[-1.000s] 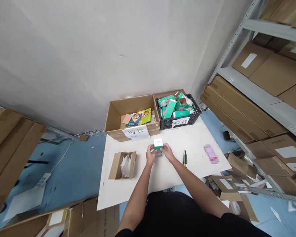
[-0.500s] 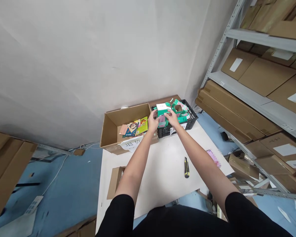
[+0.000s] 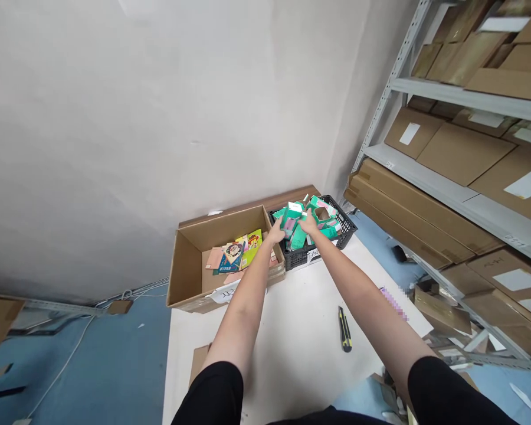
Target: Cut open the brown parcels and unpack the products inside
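Head view: left hand (image 3: 277,232) and right hand (image 3: 308,224) clamp their grip on a white-topped, pink-panelled green box (image 3: 292,215).

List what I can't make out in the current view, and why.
In the head view:
Inside of the small cardboard box: behind the left arm.
Sign on the black crate: crossed by the right forearm.
Pink item: pixelated, partly behind that forearm.
Sign on the large cardboard box: partly behind the left arm.
Lettering on the green box between left hand and right hand: too small.
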`<state>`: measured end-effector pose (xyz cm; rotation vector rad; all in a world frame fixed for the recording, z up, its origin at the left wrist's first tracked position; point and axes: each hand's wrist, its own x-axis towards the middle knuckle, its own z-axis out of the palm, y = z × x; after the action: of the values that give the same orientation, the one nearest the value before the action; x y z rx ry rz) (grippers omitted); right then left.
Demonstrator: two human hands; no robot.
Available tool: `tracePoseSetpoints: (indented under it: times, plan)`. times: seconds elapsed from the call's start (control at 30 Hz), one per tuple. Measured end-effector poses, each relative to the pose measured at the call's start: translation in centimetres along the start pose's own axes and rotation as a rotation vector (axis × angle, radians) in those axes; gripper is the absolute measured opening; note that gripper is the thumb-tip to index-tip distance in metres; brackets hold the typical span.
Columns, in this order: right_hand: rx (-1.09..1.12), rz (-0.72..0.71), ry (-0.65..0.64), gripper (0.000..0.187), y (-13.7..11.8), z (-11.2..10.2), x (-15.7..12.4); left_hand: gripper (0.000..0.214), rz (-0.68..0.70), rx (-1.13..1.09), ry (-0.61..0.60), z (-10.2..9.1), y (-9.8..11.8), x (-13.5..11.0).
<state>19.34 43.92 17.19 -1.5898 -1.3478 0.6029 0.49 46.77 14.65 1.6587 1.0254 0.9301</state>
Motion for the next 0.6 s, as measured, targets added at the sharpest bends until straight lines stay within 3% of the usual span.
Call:
tracePoseSetpoints:
  times: [0.13,0.23,0.43,0.6]
  plan:
    - [-0.015,-0.061,0.056,0.096,-0.4,-2.3,-2.3,0.091,0.06,0.071,0.134,-1.7,1.3,-2.3]
    - [0.014,-0.205,-0.009,0.093,-1.2,-2.8,-6.2,0.084,0.18,0.099,0.167,-3.3,2.3,-6.8]
    - [0.077,-0.217,-0.173,0.079,-1.8,-0.9,-15.6,0.075,0.129,0.184,0.245,-5.3,3.0,-19.7]
    - [0.227,-0.18,-0.394,0.075,-1.1,4.9,-24.3,0.074,-0.118,0.207,0.417,-6.8,0.8,-33.1]
